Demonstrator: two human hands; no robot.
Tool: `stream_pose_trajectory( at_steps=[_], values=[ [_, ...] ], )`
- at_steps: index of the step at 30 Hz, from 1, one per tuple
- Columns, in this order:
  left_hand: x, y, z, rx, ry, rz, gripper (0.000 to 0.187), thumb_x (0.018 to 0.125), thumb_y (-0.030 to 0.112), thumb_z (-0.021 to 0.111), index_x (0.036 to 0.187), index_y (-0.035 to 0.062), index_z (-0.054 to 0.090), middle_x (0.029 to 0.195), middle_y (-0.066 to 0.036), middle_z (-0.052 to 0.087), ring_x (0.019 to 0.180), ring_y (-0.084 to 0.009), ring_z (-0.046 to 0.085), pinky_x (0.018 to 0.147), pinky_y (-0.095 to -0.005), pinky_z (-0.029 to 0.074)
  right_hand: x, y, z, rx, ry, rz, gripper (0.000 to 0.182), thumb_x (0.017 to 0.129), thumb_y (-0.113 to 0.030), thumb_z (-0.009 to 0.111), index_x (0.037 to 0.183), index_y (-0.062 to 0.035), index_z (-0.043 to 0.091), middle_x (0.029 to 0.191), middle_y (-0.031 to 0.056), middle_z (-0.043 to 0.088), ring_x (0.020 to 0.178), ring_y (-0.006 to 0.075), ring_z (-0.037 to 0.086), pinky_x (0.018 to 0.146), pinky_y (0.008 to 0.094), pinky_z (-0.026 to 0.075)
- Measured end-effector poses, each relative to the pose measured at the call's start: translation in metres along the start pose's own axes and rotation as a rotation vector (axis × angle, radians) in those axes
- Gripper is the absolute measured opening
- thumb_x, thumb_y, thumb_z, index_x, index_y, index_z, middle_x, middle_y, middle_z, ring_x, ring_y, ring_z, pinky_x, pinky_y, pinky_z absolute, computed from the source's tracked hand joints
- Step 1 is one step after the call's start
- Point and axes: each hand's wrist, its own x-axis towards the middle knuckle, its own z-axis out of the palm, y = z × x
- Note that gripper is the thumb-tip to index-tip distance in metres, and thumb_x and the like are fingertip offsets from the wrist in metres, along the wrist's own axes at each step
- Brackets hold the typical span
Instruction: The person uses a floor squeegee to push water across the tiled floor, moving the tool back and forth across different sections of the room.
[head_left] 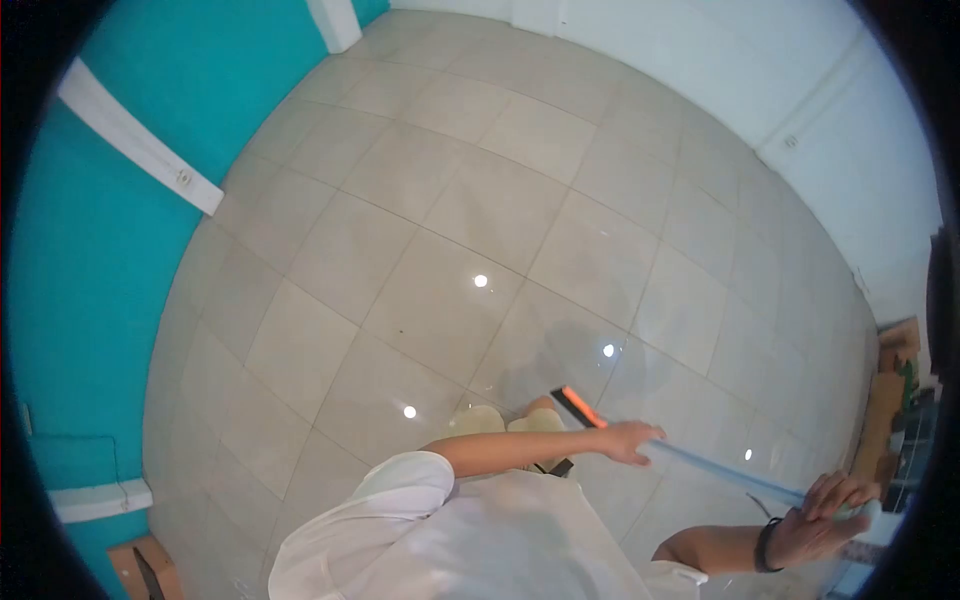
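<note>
A long pale-blue handle (pixel 730 470) slants across the lower right, with an orange and black head (pixel 575 405) at its left end, just above the feet. My left hand (pixel 628 442) is closed around the handle near that head. Farther right, my right hand (pixel 825 520), with a black band at the wrist, is wrapped round the other end. The head is held close to the pale footwear (pixel 480 420); whether it touches the floor cannot be told.
Glossy beige tiles (pixel 450 200) cover the floor. A teal wall (pixel 100 250) with white pillars (pixel 140 135) stands left, a white wall (pixel 700 50) at the upper right. Cardboard (pixel 880 420) lies by the right edge, and a brown box (pixel 145 565) at the lower left.
</note>
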Motion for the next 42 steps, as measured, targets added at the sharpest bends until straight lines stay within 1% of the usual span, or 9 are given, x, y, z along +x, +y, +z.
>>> stream_pose_trajectory(
  at_steps=[7,13,14,16,20,22,29,33,42],
  values=[
    [-0.113,-0.158,-0.226,0.204,0.432,-0.386,0.035,0.069,0.029,0.054,0.093,0.004,0.05,0.092,-0.011,0.053,0.085,-0.0249,0.051,0.073,-0.0329,0.039,0.062,0.069,0.131,0.178,-0.204,-0.123,0.031,0.077,-0.038,0.044,0.073,-0.0094,0.035,0.057,0.0001,0.03,0.045,0.0062,0.027,0.044,0.0172,0.024],
    [-0.434,-0.308,-0.286,0.997,0.446,-0.883,0.021,0.071,0.025,0.044,0.081,0.0117,0.058,0.086,-0.011,0.054,0.081,-0.026,0.05,0.069,-0.0358,0.041,0.125,0.164,0.239,0.391,-0.154,-0.099,0.031,0.077,-0.04,0.042,0.069,-0.01,0.039,0.055,-0.0004,0.032,0.041,0.0065,0.027,0.036,0.0178,0.022],
    [-0.449,-0.267,-0.301,0.807,0.329,-1.402,0.02,0.071,0.021,0.042,0.073,0.011,0.059,0.081,-0.012,0.054,0.08,-0.0263,0.05,0.068,-0.0366,0.042,0.136,0.184,0.268,0.39,-0.166,-0.092,0.031,0.077,-0.04,0.042,0.069,-0.01,0.039,0.055,-0.0004,0.032,0.041,0.0065,0.027,0.036,0.0178,0.022],
    [-0.486,-0.193,-0.291,0.572,0.772,-1.516,0.021,0.07,0.019,0.039,0.067,0.0083,0.057,0.076,-0.014,0.054,0.076,-0.0274,0.051,0.065,-0.0382,0.042,0.151,0.205,0.32,0.366,-0.113,-0.112,0.03,0.078,-0.037,0.041,0.067,-0.0091,0.04,0.052,0.0007,0.033,0.039,0.0065,0.026,0.034,0.0168,0.02],
    [-0.604,-0.245,-0.215,0.109,0.715,-1.756,0.027,0.071,0.025,0.041,0.078,0.0044,0.057,0.083,-0.016,0.054,0.08,-0.0314,0.05,0.069,-0.0379,0.04,0.182,0.244,0.435,0.256,-0.093,-0.181,0.027,0.078,-0.032,0.041,0.065,-0.0082,0.04,0.049,0.0016,0.031,0.036,0.0065,0.026,0.031,0.0165,0.018],
    [-0.577,-0.217,-0.206,-0.2,1.117,-1.659,0.028,0.072,0.025,0.04,0.083,0.0043,0.056,0.086,-0.015,0.054,0.081,-0.0295,0.051,0.07,-0.0365,0.04,0.189,0.261,0.474,0.288,-0.118,-0.148,0.026,0.078,-0.03,0.042,0.064,-0.008,0.039,0.049,0.0015,0.031,0.035,0.0066,0.026,0.031,0.0167,0.018],
    [-0.465,-0.267,-0.247,-0.149,0.648,-1.487,0.025,0.076,0.021,0.037,0.086,0.0063,0.055,0.086,-0.011,0.055,0.08,-0.025,0.052,0.068,-0.0338,0.041,0.192,0.304,0.511,0.377,-0.163,-0.065,0.017,0.074,-0.017,0.044,0.062,-0.0054,0.037,0.047,0.0021,0.032,0.035,0.0066,0.028,0.029,0.0168,0.019],
    [-0.427,-0.299,-0.428,0.284,0.683,-1.269,0.024,0.078,0.019,0.036,0.089,0.0075,0.054,0.087,-0.009,0.056,0.08,-0.0224,0.053,0.067,-0.0323,0.042,0.209,0.331,0.571,0.369,-0.158,-0.081,0.015,0.073,-0.014,0.046,0.064,-0.0038,0.038,0.049,0.0028,0.034,0.036,0.0065,0.029,0.028,0.0169,0.02],
    [-0.365,-0.241,-0.782,-0.253,1.651,-0.811,0.019,0.078,0.023,0.042,0.088,0.0079,0.049,0.073,0.001,0.05,0.067,-0.0083,0.046,0.057,-0.0196,0.035,0.262,0.418,0.74,0.307,-0.177,-0.054,0.015,0.073,-0.014,0.046,0.066,-0.0022,0.039,0.053,0.0032,0.037,0.04,0.0056,0.031,0.029,0.016,0.022]
  ],
)
